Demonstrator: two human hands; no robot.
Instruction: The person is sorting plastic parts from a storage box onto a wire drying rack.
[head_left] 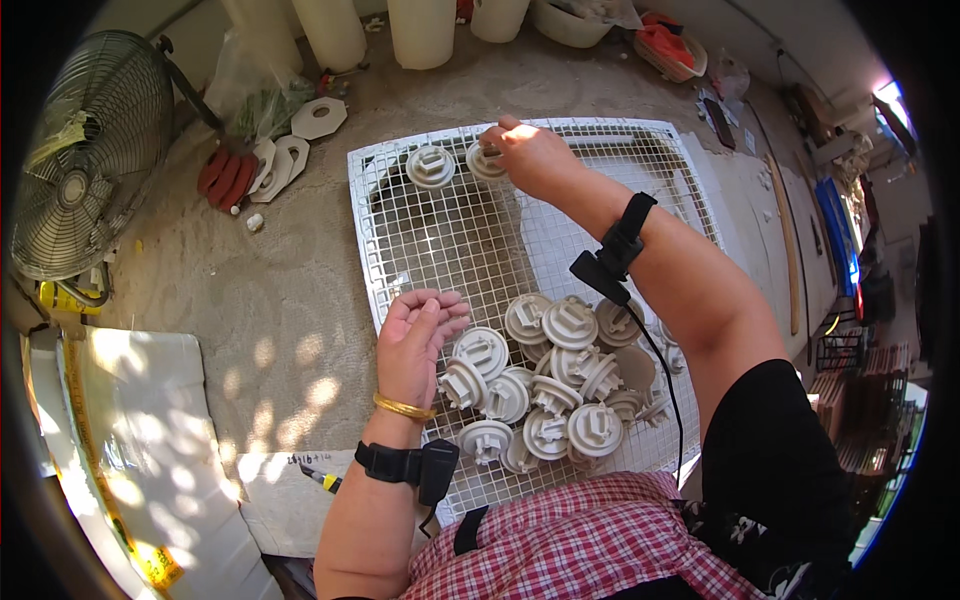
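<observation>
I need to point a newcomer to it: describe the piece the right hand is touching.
Find the white wire grid tray on the concrete floor. At its far edge two round pale moulded pieces lie apart from the heap nearest the person. The right hand rests on the right-hand piece; its neighbour lies untouched, left of it.

A white wire grid rack [440,250] on the concrete floor [280,290] carries heaped pale round castings [550,385].
</observation>
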